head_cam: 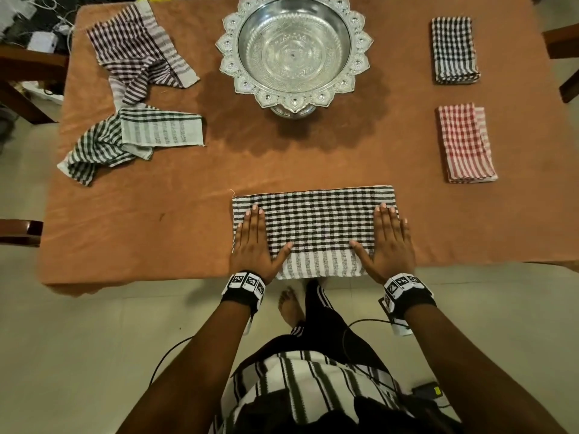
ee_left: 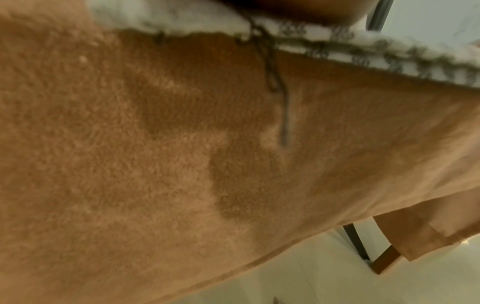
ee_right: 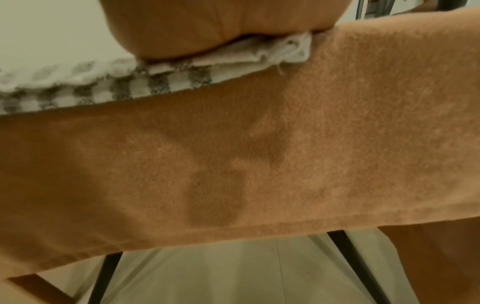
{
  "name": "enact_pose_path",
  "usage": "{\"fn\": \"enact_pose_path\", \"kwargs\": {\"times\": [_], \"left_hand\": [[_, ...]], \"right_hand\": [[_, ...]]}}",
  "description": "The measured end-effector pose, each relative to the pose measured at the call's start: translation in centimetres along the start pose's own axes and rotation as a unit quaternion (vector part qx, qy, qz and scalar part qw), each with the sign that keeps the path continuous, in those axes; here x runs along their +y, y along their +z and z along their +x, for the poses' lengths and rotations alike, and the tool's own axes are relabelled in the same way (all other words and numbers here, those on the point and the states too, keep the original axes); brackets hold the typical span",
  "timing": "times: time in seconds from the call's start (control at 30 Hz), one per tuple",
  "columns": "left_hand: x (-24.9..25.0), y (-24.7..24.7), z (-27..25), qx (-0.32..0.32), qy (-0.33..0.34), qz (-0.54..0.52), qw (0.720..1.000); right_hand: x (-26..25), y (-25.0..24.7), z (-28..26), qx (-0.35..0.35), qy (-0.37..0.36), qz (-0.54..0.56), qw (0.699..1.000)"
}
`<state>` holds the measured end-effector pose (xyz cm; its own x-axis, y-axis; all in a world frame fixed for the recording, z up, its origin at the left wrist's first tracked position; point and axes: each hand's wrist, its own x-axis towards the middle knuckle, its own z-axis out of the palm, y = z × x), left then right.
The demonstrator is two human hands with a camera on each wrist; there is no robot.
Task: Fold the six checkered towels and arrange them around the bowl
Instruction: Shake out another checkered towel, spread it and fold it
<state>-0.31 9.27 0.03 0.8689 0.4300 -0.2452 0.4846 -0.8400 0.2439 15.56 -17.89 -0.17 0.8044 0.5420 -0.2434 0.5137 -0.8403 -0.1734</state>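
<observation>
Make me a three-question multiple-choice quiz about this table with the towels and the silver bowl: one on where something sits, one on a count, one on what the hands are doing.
1. Where does the folded red checkered towel lie, seen from the head camera?
A. left of the bowl
B. right of the bowl
C. inside the bowl

2. How many towels lie unfolded and crumpled?
A. two
B. four
C. none

3. What are the hands doing?
A. lifting the bowl
B. hanging idle
C. pressing flat on a towel

Answers:
1 B: the red checkered towel lies right of the silver bowl.
2 A: the purple-striped towel and the green checkered towel.
3 C: the left hand and right hand lie flat on the black checkered towel.
</observation>
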Motion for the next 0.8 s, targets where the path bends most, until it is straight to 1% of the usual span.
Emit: {"fn": "enact_pose_path", "kwargs": {"times": [0.1,0.2,0.27,0.37,0.47,0.5,0.57,0.7,0.77,0.8], "left_hand": [[-0.2,-0.3,-0.1,-0.007,0.011,-0.013,1.000],[0.4,-1.5,-0.1,-0.008,0.013,-0.008,1.000],[1.1,-2.2,0.4,-0.021,0.002,0.009,1.000],[1.6,-2.6,2.1,-0.057,-0.007,0.029,0.998],[0.3,-2.7,3.3,-0.074,-0.021,0.062,0.995],[-0.4,-2.8,3.3,-0.074,-0.019,0.066,0.995],[-1.8,-2.9,3.3,-0.068,0.001,0.061,0.996],[-3.8,-3.1,3.2,-0.047,0.049,0.026,0.997],[-4.6,-3.7,3.5,-0.023,0.047,-0.037,0.998],[-5.1,-3.8,3.9,-0.014,0.038,-0.092,0.995]], "right_hand": [[0.2,-0.3,0.1,-0.004,-0.005,0.015,1.000],[-0.6,-1.4,0.3,0.014,0.012,0.038,0.999],[-3.0,-2.3,1.0,0.017,-0.025,0.045,0.999],[-7.4,-2.1,3.2,-0.037,-0.102,0.031,0.994],[-9.1,-1.4,5.3,-0.083,-0.115,0.006,0.990],[-8.7,-1.2,5.6,-0.093,-0.112,-0.004,0.989],[-7.2,-1.2,5.5,-0.091,-0.098,-0.014,0.991],[-2.0,-2.0,5.3,-0.065,-0.025,0.011,0.998],[0.3,-2.6,5.5,-0.070,-0.024,0.012,0.997],[1.0,-3.0,5.7,-0.074,-0.035,0.023,0.996]]}}
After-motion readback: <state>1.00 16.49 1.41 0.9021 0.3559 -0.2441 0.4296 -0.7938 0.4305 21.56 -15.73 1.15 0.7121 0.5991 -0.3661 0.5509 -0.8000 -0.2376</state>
